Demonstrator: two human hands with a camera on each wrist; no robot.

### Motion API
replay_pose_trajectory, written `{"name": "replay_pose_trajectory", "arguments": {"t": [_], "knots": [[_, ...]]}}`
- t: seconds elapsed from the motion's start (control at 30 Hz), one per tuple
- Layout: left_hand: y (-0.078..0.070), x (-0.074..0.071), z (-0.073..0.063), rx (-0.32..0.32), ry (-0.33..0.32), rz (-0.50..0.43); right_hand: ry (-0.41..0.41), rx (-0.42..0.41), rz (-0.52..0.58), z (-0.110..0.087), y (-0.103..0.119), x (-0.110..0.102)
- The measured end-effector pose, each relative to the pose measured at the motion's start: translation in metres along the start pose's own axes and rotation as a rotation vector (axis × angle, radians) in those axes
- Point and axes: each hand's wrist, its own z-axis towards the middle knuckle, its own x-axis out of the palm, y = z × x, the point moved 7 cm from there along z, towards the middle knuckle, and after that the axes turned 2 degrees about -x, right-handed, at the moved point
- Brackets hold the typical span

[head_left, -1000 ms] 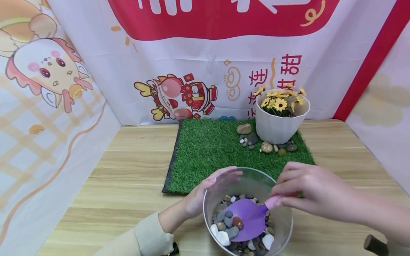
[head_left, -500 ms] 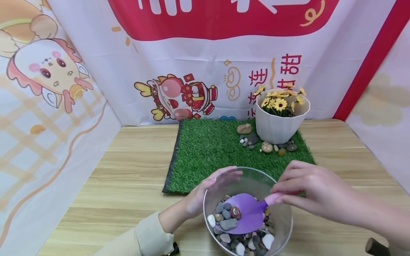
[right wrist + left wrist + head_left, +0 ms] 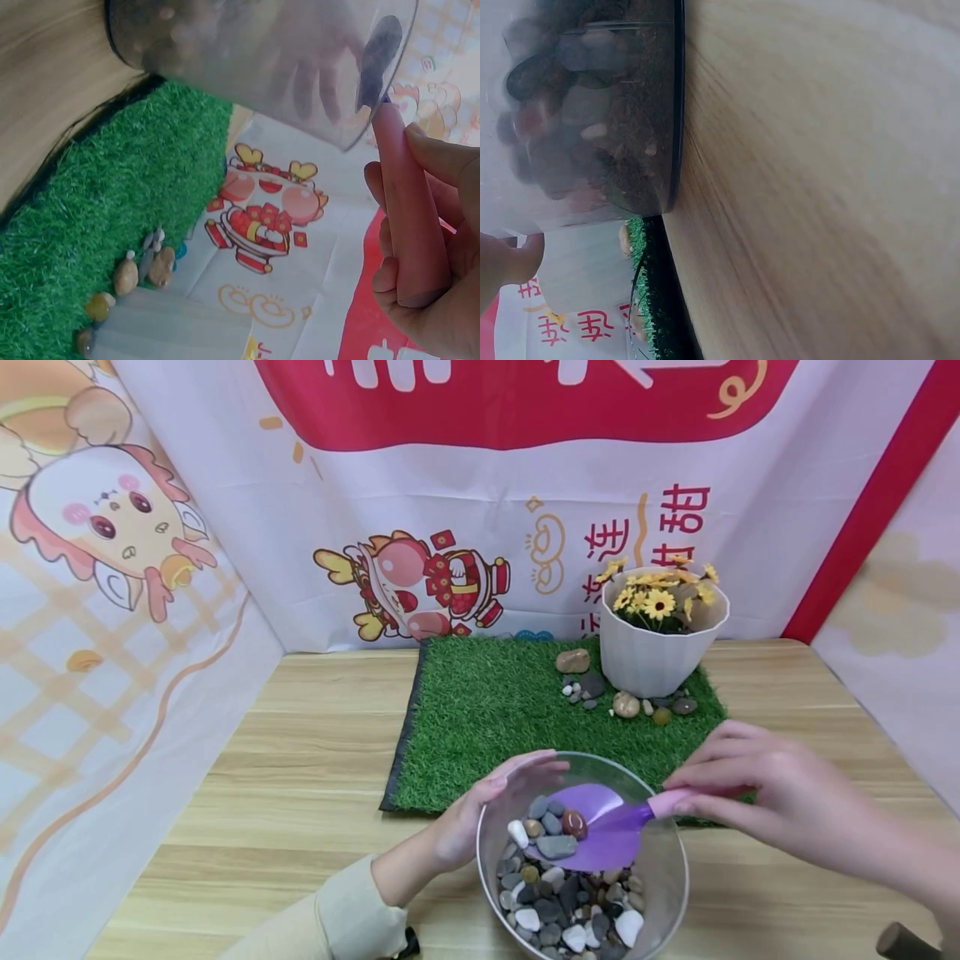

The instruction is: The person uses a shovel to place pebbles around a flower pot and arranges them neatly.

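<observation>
My right hand grips the pink handle of a small shovel with a purple blade. Several grey pebbles, a white one and a reddish-brown one lie on the blade, which is held inside the clear bucket near its rim. Below it, mixed stones fill the bucket's bottom. My left hand rests against the bucket's left outer side, its fingers extended along the wall and showing through it. In the left wrist view the bucket wall shows dark soil-like matter under the stones.
Behind the bucket lies a green turf mat on the wooden table. A white pot of yellow flowers stands at its back right, with pebbles about its base. Printed cloth hangs behind.
My right hand has moved up and to the right, raising the shovel with its load of pebbles off the stones in the bucket. My left hand has stayed at the bucket's side.
</observation>
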Motion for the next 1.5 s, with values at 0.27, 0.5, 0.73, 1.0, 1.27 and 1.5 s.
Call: {"name": "replay_pose_trajectory", "arguments": {"t": [0.27,0.5,0.73,1.0,1.27,1.5], "knots": [[0.002,0.0,-0.002,-0.039,0.007,-0.044,0.0,0.046,-0.034,0.0,-0.009,-0.013],[0.002,0.001,-0.002,-0.004,0.017,-0.045,0.016,0.129,-0.111,-0.002,-0.017,-0.021],[0.001,0.001,-0.001,0.047,0.037,-0.039,-0.005,0.178,-0.16,-0.002,-0.03,-0.034],[0.002,0.0,-0.002,0.038,0.022,-0.02,-0.007,0.261,-0.201,-0.007,-0.057,-0.044],[0.002,-0.001,-0.001,0.045,0.03,-0.006,-0.006,0.365,-0.238,-0.019,-0.086,-0.05],[0.001,-0.002,0.0,0.04,0.026,0.006,-0.01,0.46,-0.291,-0.03,-0.11,-0.057]]}}
